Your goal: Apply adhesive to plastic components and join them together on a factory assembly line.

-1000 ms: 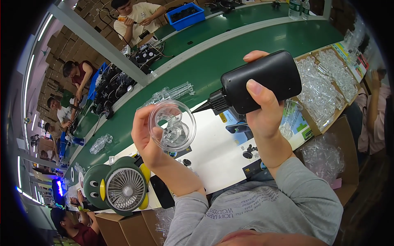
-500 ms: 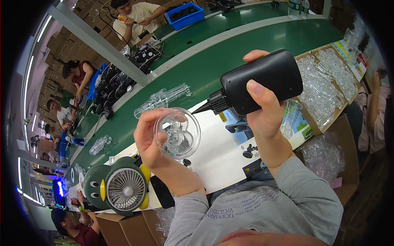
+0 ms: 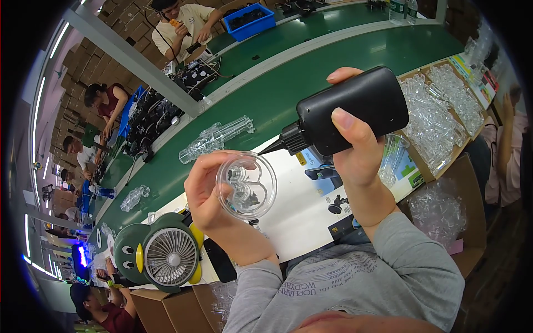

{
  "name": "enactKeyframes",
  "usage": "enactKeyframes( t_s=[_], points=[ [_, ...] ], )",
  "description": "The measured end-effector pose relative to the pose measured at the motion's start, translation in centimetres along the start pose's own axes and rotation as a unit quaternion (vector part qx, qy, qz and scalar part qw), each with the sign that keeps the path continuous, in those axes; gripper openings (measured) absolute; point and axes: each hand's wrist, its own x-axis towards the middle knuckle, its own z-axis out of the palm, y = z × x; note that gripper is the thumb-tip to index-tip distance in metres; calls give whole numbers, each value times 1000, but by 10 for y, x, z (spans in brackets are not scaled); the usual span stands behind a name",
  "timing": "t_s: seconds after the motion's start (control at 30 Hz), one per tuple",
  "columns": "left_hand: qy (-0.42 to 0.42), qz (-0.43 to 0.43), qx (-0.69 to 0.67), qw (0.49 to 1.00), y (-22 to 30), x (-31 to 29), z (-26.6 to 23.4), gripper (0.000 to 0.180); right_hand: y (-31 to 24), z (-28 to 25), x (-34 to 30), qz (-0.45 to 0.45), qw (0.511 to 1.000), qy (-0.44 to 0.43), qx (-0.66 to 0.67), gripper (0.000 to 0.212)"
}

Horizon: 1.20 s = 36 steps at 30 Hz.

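My left hand [image 3: 206, 186] is closed around a clear round plastic part [image 3: 246, 208], its wide rim facing up and rounded chambers showing inside. In my right hand [image 3: 358, 144] is a black squeeze bottle [image 3: 355, 111], tilted so that its pointed nozzle [image 3: 270, 147] meets or nearly meets the part's far rim; whether they touch I cannot tell. Thumb on the near side and fingers behind, the right hand wraps the bottle. Beyond the left hand an assembled clear plastic piece [image 3: 216, 139] lies on the green table.
A penguin-shaped fan [image 3: 158, 252] stands at left beside white printed sheets [image 3: 288, 211]. At right are a cardboard tray [image 3: 433, 119] of clear parts and a box with a plastic bag [image 3: 438, 213]. A smaller clear piece [image 3: 135, 198] lies left. Co-workers sit across the table.
My left hand has turned the clear part slightly and shifted it a little to the right under the nozzle. The bottle has hardly moved.
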Motion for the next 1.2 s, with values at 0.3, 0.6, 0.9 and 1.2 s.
enactKeyframes(
  t_s=[0.3, 0.6, 0.9, 1.2],
  points=[
    [-116, 19, -34, 992, -5, 3, -16, 38, -2, 0, -1, 12, 1000, -3, -2, 42],
    [-133, 0, 1, 991, 1, 4, -12, 36, -1, 1, -1, 4, 1000, -1, -8, 42],
    [-153, -24, 34, 987, 3, 6, -12, 37, 1, 0, -1, -13, 999, -25, 35, 35],
    [-190, -17, 95, 977, 6, 12, -11, 38, -1, 2, -3, 24, 1000, -1, -4, 41]
  ],
)
